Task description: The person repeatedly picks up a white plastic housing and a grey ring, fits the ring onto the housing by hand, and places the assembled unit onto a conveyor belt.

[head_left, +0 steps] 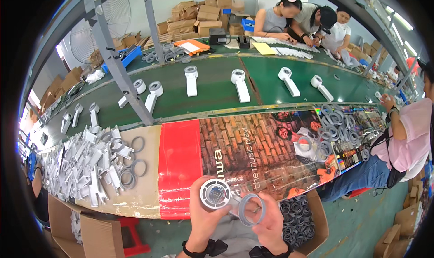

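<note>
Device [215,194] held by the curled left hand [202,213], just right of the red panel [180,167], has its round face turned up; what seems its handle points rightward, partly hidden. Farther right of the panel, the right hand [271,219] grasps a grey ring [242,213]. White parts [90,163] lie left of the panel; beyond its far left corner, a grey post [108,54] partly blocks the green belt [214,82]. The device's rim is white, its centre dark.
</note>
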`<state>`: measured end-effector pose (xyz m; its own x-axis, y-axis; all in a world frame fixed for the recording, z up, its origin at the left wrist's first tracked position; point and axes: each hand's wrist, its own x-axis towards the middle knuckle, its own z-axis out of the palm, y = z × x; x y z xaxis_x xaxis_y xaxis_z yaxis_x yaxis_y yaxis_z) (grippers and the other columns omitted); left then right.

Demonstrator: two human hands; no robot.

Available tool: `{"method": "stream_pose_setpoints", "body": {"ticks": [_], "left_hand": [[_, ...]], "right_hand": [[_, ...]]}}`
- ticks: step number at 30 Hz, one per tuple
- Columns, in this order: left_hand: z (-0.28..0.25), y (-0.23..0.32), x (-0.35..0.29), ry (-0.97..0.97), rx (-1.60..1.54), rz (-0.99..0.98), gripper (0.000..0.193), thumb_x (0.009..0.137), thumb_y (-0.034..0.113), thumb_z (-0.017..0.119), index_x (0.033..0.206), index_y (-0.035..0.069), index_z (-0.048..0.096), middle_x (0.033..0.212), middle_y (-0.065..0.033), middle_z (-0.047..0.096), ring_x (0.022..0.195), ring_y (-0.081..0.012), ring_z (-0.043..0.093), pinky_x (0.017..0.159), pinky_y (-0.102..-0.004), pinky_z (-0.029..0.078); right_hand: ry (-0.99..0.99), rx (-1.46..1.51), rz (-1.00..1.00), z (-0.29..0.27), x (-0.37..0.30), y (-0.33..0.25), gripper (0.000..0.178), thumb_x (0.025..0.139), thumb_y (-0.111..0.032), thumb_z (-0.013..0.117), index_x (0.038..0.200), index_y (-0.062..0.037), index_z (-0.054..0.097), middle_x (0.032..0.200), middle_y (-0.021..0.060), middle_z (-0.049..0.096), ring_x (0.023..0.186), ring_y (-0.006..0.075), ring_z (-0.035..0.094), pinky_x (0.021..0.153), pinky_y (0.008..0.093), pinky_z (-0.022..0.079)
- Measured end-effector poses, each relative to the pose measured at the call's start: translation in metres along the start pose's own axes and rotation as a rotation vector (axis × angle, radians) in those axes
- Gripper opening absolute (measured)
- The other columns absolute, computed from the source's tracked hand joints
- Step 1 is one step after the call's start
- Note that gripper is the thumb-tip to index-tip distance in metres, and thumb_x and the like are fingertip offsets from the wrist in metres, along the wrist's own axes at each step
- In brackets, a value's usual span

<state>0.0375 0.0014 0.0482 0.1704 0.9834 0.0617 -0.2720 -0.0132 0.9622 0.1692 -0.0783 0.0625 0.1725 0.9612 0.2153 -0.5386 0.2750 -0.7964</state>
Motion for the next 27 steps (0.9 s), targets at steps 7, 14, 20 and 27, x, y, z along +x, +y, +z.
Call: {"method": "stream_pose_setpoints", "body": {"ticks": [7, 14, 20, 27], "left_hand": [[-0.016, 0.002, -0.007, -0.010, 0.105, 0.045, 0.073, 0.056, -0.005, 0.078, 0.120, 0.001, 0.042, 0.122, -0.0118, 0.046, 0.108, -0.0193, 0.053, 0.092, -0.0315, 0.045], [-0.024, -0.003, -0.012, -0.036, 0.076, -0.010, 0.076, 0.056, -0.002, 0.080, 0.122, 0.000, 0.041, 0.122, -0.0118, 0.046, 0.109, -0.0197, 0.053, 0.093, -0.0320, 0.044], [-0.024, -0.006, -0.013, -0.047, 0.031, 0.013, 0.075, 0.057, -0.003, 0.079, 0.122, 0.000, 0.042, 0.121, -0.0141, 0.045, 0.109, -0.0233, 0.055, 0.093, -0.0335, 0.045], [-0.018, -0.008, -0.016, -0.040, -0.081, -0.048, 0.073, 0.055, 0.000, 0.081, 0.117, 0.002, 0.044, 0.120, -0.0149, 0.047, 0.108, -0.0257, 0.054, 0.092, -0.0371, 0.045]], "right_hand": [[-0.045, 0.070, 0.165, -0.007, 0.001, 0.004, 0.072, 0.078, -0.007, 0.071, 0.138, 0.0011, 0.031, 0.139, 0.0233, 0.037, 0.112, 0.0297, 0.054, 0.098, 0.0414, 0.043], [-0.087, -0.277, -0.082, -0.006, 0.004, 0.008, 0.074, 0.071, 0.004, 0.074, 0.135, -0.0073, 0.039, 0.139, 0.0252, 0.035, 0.118, 0.0358, 0.051, 0.097, 0.0449, 0.044], [-0.108, -0.450, -0.100, -0.007, 0.004, 0.005, 0.071, 0.069, 0.005, 0.074, 0.131, -0.0110, 0.043, 0.139, 0.0298, 0.031, 0.118, 0.0416, 0.050, 0.094, 0.0482, 0.046], [-0.188, -0.893, -0.240, 0.004, 0.016, -0.008, 0.068, 0.067, -0.001, 0.078, 0.125, -0.0058, 0.045, 0.124, 0.0340, 0.047, 0.111, 0.0424, 0.056, 0.087, 0.0445, 0.050]]}}
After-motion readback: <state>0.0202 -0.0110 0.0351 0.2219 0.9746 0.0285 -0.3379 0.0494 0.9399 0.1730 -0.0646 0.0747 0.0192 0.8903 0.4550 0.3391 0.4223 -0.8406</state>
